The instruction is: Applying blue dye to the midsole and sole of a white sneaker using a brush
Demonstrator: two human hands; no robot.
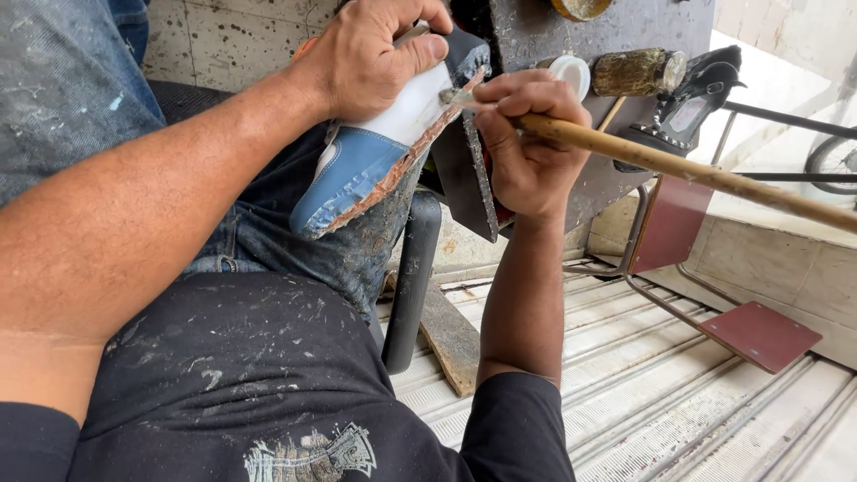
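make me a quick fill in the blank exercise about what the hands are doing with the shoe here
1. The left hand holds a shoe whose upper is white and ____.
2. The right hand holds a long brush handle made of ____.
3. The brush tip touches the shoe along the edge of its ____.
4. The shoe rests over the person's ____, clad in stained jeans.

Missing words: blue; wood; sole; leg
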